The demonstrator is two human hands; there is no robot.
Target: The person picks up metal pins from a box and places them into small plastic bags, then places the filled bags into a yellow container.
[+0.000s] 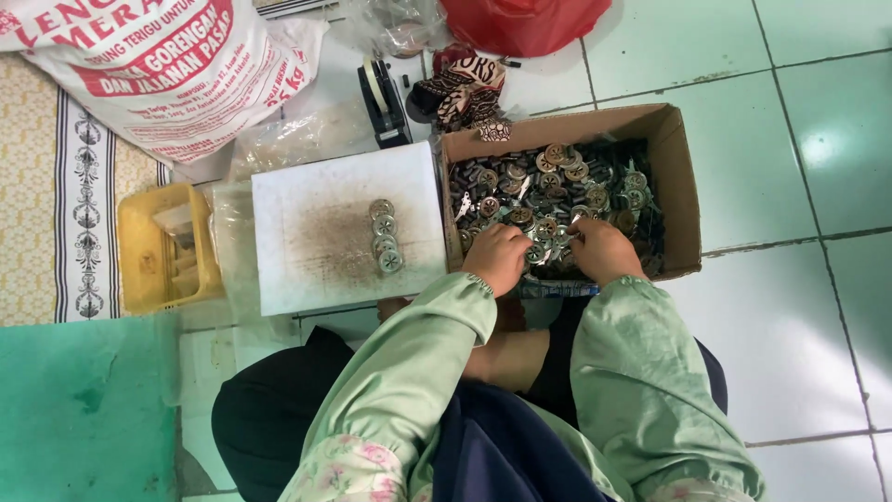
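Pale green floor tiles (818, 139) run under everything, with a patterned cream mat (37, 186) along the far left and a green sheet (84, 409) near me on that side. At the far left lies a big white sack (158, 74), bulging, with a red band of print across it. Below it sits a small yellow crate (163, 246). Next comes a white board (344, 228), square, smudged brown in the middle, and on it four discs (384, 236) lie in a short column, touching one another. Beyond the board stands a black tape dispenser (383, 102), and beside that a bundle of brown and cream patterned cloth (465, 88). A red plastic bag (520, 20) rests at the far edge, just past the cloth.

Right of the board is an open cardboard box (683, 186), brown, heaped with round metal parts (557, 186), grey and brassy. Both my hands are down in its near side. My left hand (499, 257) is curled, knuckles up, fingers closed over parts near the left wall. My right hand (602, 249) lies just beside it, fingers bent into the heap and pinching at a part; I cannot tell exactly which piece each hand has. My pale green sleeves (613, 372) reach to the wrists, and my dark lap (279, 409) fills the near middle.
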